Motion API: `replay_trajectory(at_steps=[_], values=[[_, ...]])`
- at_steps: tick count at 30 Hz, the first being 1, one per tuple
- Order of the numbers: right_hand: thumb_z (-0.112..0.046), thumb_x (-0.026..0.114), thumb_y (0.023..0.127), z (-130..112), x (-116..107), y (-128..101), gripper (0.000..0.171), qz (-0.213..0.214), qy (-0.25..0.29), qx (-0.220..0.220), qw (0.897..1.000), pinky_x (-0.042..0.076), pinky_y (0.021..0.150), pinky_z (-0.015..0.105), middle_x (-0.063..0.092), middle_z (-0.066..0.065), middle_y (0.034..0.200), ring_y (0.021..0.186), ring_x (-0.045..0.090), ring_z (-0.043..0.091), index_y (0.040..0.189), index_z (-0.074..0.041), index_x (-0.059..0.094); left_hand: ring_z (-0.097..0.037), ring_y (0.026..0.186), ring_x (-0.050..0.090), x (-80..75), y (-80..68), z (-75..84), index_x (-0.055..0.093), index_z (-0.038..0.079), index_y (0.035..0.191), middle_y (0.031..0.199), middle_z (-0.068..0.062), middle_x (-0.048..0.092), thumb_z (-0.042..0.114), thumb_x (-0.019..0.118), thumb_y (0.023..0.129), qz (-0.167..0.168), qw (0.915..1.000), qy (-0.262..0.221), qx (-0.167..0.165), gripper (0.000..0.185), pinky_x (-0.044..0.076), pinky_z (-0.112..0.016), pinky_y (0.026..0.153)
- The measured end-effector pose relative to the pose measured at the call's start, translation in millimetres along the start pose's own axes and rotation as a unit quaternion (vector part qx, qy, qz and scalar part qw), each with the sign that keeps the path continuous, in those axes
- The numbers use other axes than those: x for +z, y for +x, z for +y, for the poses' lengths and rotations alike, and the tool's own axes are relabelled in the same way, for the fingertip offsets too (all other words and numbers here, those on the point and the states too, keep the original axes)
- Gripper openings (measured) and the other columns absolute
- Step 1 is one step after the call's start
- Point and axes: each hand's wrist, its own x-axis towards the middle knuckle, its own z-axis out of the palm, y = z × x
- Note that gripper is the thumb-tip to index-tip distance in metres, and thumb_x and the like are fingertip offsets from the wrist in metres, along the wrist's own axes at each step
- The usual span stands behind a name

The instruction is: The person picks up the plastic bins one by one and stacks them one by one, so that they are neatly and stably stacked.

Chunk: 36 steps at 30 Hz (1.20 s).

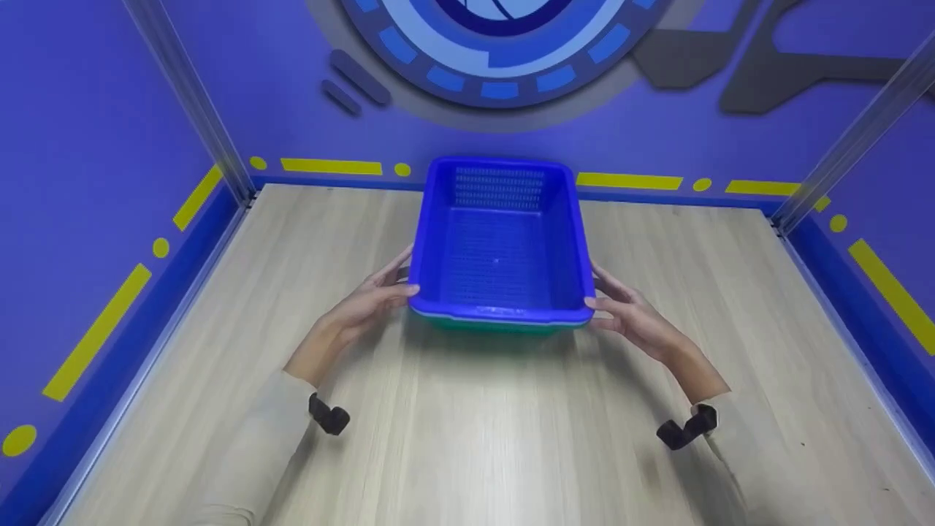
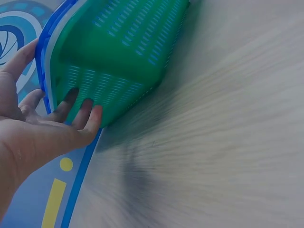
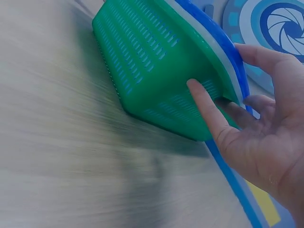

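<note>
A blue perforated plastic basket (image 1: 504, 314) sits nested on top of a green basket (image 2: 114, 59), with a whitish rim (image 2: 49, 59) showing between the two. My left hand (image 1: 365, 303) holds the stack at its near left side, the thumb on the blue rim and the other fingers along the green wall. At the near right side my right hand (image 1: 639, 321) holds it in the same way, thumb on the rim, fingers spread beside the green basket. The blue basket has nothing inside. Whether the stack touches the table cannot be told.
The stack is near the back of a light wood-grain table (image 1: 467, 431). Blue panels (image 1: 277, 95) with yellow marks stand behind and on both sides, joined by metal posts (image 1: 193, 95). A black wrist mount (image 1: 329, 416) sits on each sleeve.
</note>
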Motion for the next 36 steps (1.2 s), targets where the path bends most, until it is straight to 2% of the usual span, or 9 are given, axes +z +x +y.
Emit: replay_trajectory(at_steps=[4, 10, 13, 17, 23, 26, 31, 33, 36], values=[[-0.014, 0.051, 0.107, 3, -8, 4, 0.073, -0.005, 0.006, -0.002, 1.0, 0.054, 0.104, 0.036, 0.016, 0.013, 0.172, 0.141, 0.05, 0.014, 0.166, -0.02, 0.01, -0.032, 0.151, 0.037, -0.3, 10.7, -1.9, 0.024, 0.037, 0.162, 0.165, -0.008, 0.032, 0.018, 0.068, 0.098, -0.002, 1.0, 0.008, 0.0, 0.08, 0.025, -0.053, 0.125], [-0.018, 0.044, 0.11, 8, -21, 9, 0.068, -0.011, 0.009, -0.014, 1.0, 0.036, 0.115, 0.061, 0.011, 0.01, 0.173, 0.155, 0.028, 0.033, 0.166, -0.026, 0.008, -0.034, 0.15, 0.04, 0.8, 32.4, -7.4, 0.023, 0.039, 0.162, 0.164, -0.009, 0.031, 0.02, 0.066, 0.1, -0.011, 0.9998, -0.009, 0.012, 0.078, 0.025, -0.054, 0.126], [-0.02, 0.043, 0.11, 8, -25, 10, 0.066, -0.009, 0.004, -0.016, 1.0, 0.031, 0.116, 0.066, 0.012, 0.01, 0.173, 0.153, 0.034, 0.033, 0.166, -0.028, 0.009, -0.038, 0.147, 0.042, 1.2, 39.6, -9.8, 0.02, 0.038, 0.163, 0.164, -0.011, 0.029, 0.017, 0.062, 0.102, -0.019, 0.9994, -0.025, 0.018, 0.078, 0.025, -0.055, 0.125], [-0.02, 0.042, 0.11, 8, -27, 14, 0.066, -0.015, -0.001, -0.018, 1.0, 0.032, 0.116, 0.066, 0.012, 0.011, 0.173, 0.149, 0.042, 0.029, 0.166, -0.027, 0.007, -0.04, 0.146, 0.043, 0.4, 42.6, -10.8, 0.02, 0.038, 0.163, 0.162, -0.011, 0.03, 0.015, 0.061, 0.102, -0.014, 0.9993, -0.026, 0.024, 0.077, 0.026, -0.055, 0.125], [-0.02, 0.043, 0.11, 9, -24, 22, 0.067, -0.013, 0.02, -0.025, 0.999, 0.03, 0.117, 0.067, 0.013, 0.01, 0.173, 0.155, 0.028, 0.036, 0.166, -0.027, 0.008, -0.041, 0.152, 0.033, -2.0, 44.3, -13.3, 0.023, 0.039, 0.162, 0.166, -0.007, 0.027, 0.014, 0.058, 0.104, -0.016, 0.9965, -0.075, 0.035, 0.072, 0.022, -0.055, 0.125], [-0.021, 0.043, 0.11, 9, -22, 23, 0.067, -0.017, 0.022, -0.021, 0.999, 0.029, 0.116, 0.068, 0.013, 0.011, 0.172, 0.155, 0.029, 0.036, 0.166, -0.028, 0.007, -0.039, 0.15, 0.036, -3.4, 42.4, -14.3, 0.022, 0.04, 0.163, 0.167, -0.005, 0.027, 0.015, 0.056, 0.105, -0.018, 0.9964, -0.076, 0.034, 0.071, 0.029, -0.05, 0.121], [-0.027, 0.046, 0.11, 2, -26, 21, 0.067, -0.016, -0.055, -0.009, 0.998, 0.032, 0.118, 0.064, 0.02, 0.015, 0.17, 0.147, 0.045, 0.025, 0.166, -0.028, 0.008, -0.035, 0.146, 0.044, -7.3, 37.5, -6.1, 0.02, 0.04, 0.163, 0.164, -0.009, 0.033, 0.021, 0.058, 0.105, -0.007, 1.0, -0.004, 0.005, 0.072, 0.031, -0.054, 0.122], [-0.03, 0.047, 0.11, -4, -30, 20, 0.067, -0.009, -0.115, -0.005, 0.993, 0.029, 0.121, 0.061, 0.023, 0.013, 0.17, 0.15, 0.041, 0.025, 0.166, -0.028, 0.011, -0.036, 0.146, 0.043, -9.9, 36.8, -0.4, 0.02, 0.041, 0.163, 0.161, -0.011, 0.036, 0.024, 0.06, 0.104, -0.005, 0.999, 0.044, -0.008, 0.073, 0.029, -0.059, 0.122], [-0.036, 0.05, 0.108, -14, -38, 18, 0.067, -0.002, -0.201, 0.006, 0.98, 0.022, 0.124, 0.062, 0.023, 0.008, 0.171, 0.157, 0.024, 0.031, 0.165, -0.031, 0.015, -0.034, 0.145, 0.044, -15.2, 37.9, 8.8, 0.018, 0.041, 0.163, 0.159, -0.013, 0.039, 0.029, 0.063, 0.103, -0.014, 0.9928, 0.117, -0.02, 0.076, 0.031, -0.06, 0.121]])
